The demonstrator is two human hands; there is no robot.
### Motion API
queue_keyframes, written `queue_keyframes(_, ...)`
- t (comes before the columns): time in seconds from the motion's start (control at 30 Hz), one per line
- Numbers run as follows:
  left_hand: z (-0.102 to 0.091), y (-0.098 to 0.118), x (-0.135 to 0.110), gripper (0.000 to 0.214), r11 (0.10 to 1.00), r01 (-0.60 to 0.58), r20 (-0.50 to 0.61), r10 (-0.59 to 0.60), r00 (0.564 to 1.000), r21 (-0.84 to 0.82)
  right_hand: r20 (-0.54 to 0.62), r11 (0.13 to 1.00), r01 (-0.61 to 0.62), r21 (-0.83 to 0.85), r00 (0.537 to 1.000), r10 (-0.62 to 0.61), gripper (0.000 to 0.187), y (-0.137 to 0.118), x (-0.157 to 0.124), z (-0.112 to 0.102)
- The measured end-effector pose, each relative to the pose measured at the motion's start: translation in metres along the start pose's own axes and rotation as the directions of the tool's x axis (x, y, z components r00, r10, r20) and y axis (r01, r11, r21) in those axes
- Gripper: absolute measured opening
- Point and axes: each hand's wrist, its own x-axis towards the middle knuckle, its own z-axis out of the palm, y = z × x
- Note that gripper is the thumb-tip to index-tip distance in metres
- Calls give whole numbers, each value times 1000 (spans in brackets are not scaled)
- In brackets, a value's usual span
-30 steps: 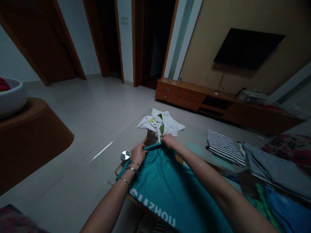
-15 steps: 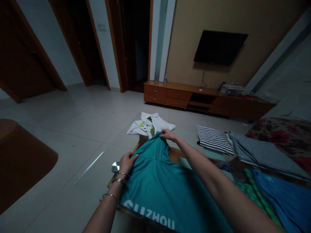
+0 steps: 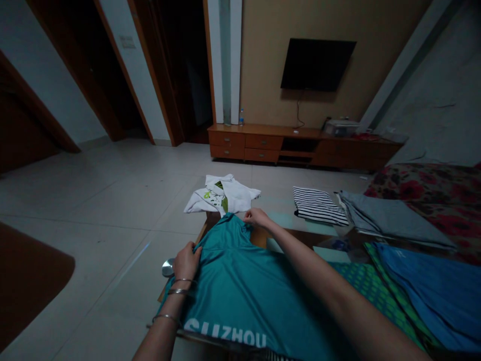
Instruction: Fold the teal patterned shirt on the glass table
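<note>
A teal shirt (image 3: 240, 296) with white lettering lies spread over the near end of a low table (image 3: 263, 239). My left hand (image 3: 187, 259), with bracelets on the wrist, is closed on the shirt's left edge. My right hand (image 3: 255, 217) pinches the far edge of the shirt near its collar. A crumpled white garment with green print (image 3: 221, 198) lies just beyond the teal shirt at the table's far end.
A folded black-and-white striped garment (image 3: 317, 205), a grey one (image 3: 387, 220), a blue one (image 3: 432, 291) and a green patterned one (image 3: 379, 296) lie to the right. A small round metal lid (image 3: 167, 267) sits by my left hand. A wooden TV cabinet (image 3: 296, 148) stands at the wall.
My left hand has slid back along the shirt's left edge toward me. My right hand stays at the collar. The view has swung to the right.
</note>
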Motion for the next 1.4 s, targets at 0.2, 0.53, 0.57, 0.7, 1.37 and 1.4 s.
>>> queue_keyframes(0.2,0,0,2,30,1000,-7,11,6,1000,28,65,1000,0,-18,998,1,16,0,-20,9)
queue_keyframes(0.53,-1,2,1,30,999,-5,9,5,1000,34,31,986,-162,-45,986,164,22,12,-38,6)
queue_keyframes(0.57,-1,2,1,30,999,-3,10,2,1000,34,23,982,-178,-56,984,179,27,10,-38,9)
queue_keyframes(0.7,-2,2,0,29,999,-13,14,13,1000,35,-28,973,-201,-110,980,199,33,2,-38,17)
queue_keyframes(1.37,42,55,-83,74,344,-939,246,909,337,17,-146,958,-21,-286,989,-21,39,-4,-38,34)
queue_keyframes(1.4,41,51,-88,76,345,-939,264,905,332,-1,-160,949,12,-314,985,-65,37,-2,-45,38)
